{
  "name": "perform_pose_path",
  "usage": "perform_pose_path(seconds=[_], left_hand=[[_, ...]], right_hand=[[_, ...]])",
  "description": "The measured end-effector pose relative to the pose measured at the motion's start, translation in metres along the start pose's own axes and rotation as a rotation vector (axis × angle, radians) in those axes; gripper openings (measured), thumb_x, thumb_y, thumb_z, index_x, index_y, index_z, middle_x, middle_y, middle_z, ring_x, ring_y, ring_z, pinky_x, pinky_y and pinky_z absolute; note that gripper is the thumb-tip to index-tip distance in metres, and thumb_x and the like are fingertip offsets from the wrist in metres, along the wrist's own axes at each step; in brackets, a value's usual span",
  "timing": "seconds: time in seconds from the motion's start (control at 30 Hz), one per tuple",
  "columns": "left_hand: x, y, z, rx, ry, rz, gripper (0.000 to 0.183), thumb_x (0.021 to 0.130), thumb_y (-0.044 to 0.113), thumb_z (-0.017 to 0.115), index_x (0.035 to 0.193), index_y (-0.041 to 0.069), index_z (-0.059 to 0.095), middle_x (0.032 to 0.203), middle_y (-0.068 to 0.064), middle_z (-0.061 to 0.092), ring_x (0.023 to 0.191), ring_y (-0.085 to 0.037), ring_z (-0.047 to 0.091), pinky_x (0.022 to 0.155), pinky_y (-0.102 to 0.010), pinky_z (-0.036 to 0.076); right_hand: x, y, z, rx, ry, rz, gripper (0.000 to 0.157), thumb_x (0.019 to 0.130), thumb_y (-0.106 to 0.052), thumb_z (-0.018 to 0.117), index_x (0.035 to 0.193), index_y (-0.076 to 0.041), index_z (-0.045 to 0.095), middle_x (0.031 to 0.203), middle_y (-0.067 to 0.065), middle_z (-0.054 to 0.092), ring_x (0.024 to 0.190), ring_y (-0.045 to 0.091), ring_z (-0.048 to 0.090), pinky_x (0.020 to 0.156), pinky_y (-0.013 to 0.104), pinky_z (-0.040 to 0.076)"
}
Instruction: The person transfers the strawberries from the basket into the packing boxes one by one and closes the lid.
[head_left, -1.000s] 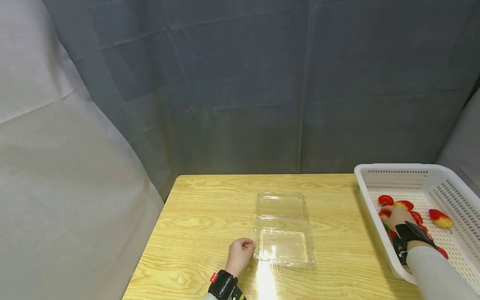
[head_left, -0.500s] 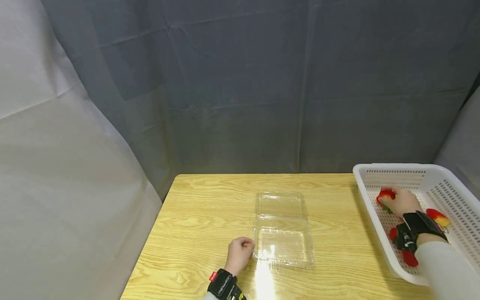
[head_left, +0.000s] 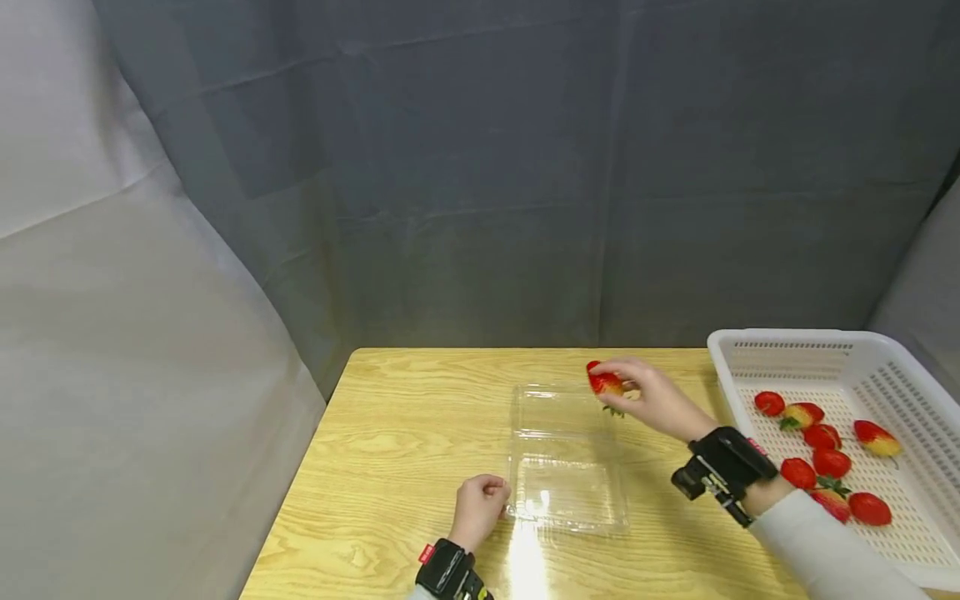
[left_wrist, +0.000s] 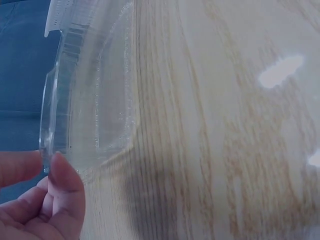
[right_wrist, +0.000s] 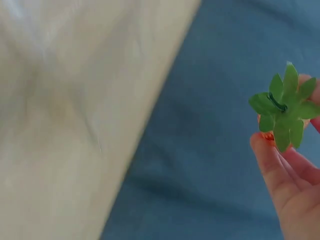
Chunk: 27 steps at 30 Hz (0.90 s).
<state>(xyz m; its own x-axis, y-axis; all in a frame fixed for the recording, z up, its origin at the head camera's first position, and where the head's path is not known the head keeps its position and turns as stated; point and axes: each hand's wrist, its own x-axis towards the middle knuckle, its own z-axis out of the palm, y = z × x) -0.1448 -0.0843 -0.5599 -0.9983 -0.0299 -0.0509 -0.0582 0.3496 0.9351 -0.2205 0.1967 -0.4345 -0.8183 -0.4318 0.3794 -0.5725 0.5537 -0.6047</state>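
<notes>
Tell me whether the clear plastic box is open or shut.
Open: the box lies spread on the table, one half beyond the other, not folded over it. The left hand pinches its edge.

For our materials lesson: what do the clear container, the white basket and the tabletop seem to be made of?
Clear container: likely glossy plastic; wood grain shows through, edges glint.
White basket: probably smooth moulded plastic, with regular slots.
Tabletop: glossy wood or laminate, from grain and reflection; can't tell which.
</notes>
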Motion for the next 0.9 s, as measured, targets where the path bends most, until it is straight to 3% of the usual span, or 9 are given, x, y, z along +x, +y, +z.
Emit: perform_pose_path(seconds=[0.17, 0.27, 0.47, 0.73, 0.83, 0.9], left_hand=[[0.003, -0.003, 0.003, -0.006, -0.007, 0.004, 0.011, 0.081, 0.003, 0.063, 0.084, -0.007, 0.065, 0.064, -0.002, 0.057, 0.048, -0.008, 0.054, 0.043, -0.017, 0.047], [0.002, -0.002, 0.004, -0.011, -0.012, 0.001, 0.011, 0.080, 0.003, 0.063, 0.084, -0.007, 0.065, 0.064, -0.002, 0.056, 0.048, -0.009, 0.055, 0.043, -0.017, 0.046], [0.000, -0.001, 0.005, -0.020, -0.025, -0.015, 0.011, 0.080, 0.002, 0.063, 0.085, -0.008, 0.064, 0.065, -0.001, 0.055, 0.049, -0.012, 0.056, 0.043, -0.017, 0.046], [0.000, -0.001, 0.004, -0.023, -0.030, -0.005, 0.010, 0.081, 0.001, 0.063, 0.085, -0.008, 0.064, 0.066, -0.003, 0.056, 0.051, -0.014, 0.057, 0.044, -0.018, 0.048], [0.000, 0.000, 0.004, -0.023, -0.028, -0.003, 0.011, 0.081, 0.001, 0.063, 0.085, -0.009, 0.064, 0.066, -0.003, 0.056, 0.051, -0.014, 0.058, 0.044, -0.018, 0.048], [0.000, 0.000, 0.004, -0.015, -0.026, -0.001, 0.011, 0.081, 0.001, 0.064, 0.085, -0.008, 0.064, 0.066, -0.003, 0.056, 0.051, -0.014, 0.057, 0.044, -0.018, 0.048]], right_hand=[[-0.001, -0.007, 0.061, -0.008, -0.230, -0.080, 0.034, 0.080, -0.012, 0.070, 0.112, -0.008, 0.061, 0.107, 0.009, 0.059, 0.095, 0.022, 0.056, 0.076, 0.035, 0.052], [-0.007, -0.003, 0.090, -0.020, -0.357, -0.082, 0.031, 0.080, -0.012, 0.069, 0.110, -0.008, 0.062, 0.105, 0.007, 0.059, 0.094, 0.020, 0.055, 0.077, 0.032, 0.051], [-0.019, 0.009, 0.127, -0.053, -0.478, -0.071, 0.026, 0.075, -0.006, 0.071, 0.101, -0.006, 0.064, 0.096, 0.005, 0.060, 0.088, 0.017, 0.055, 0.076, 0.031, 0.048], [-0.024, 0.016, 0.140, -0.091, -0.554, -0.027, 0.026, 0.070, -0.005, 0.074, 0.094, -0.010, 0.065, 0.089, 0.001, 0.058, 0.083, 0.014, 0.053, 0.072, 0.027, 0.047], [-0.020, 0.014, 0.129, -0.063, -0.564, -0.011, 0.028, 0.074, -0.007, 0.073, 0.101, -0.007, 0.065, 0.097, 0.005, 0.060, 0.089, 0.019, 0.056, 0.075, 0.029, 0.048], [-0.014, 0.010, 0.112, -0.026, -0.547, 0.003, 0.031, 0.078, -0.010, 0.070, 0.109, -0.005, 0.064, 0.106, 0.010, 0.060, 0.098, 0.024, 0.056, 0.081, 0.034, 0.049]])
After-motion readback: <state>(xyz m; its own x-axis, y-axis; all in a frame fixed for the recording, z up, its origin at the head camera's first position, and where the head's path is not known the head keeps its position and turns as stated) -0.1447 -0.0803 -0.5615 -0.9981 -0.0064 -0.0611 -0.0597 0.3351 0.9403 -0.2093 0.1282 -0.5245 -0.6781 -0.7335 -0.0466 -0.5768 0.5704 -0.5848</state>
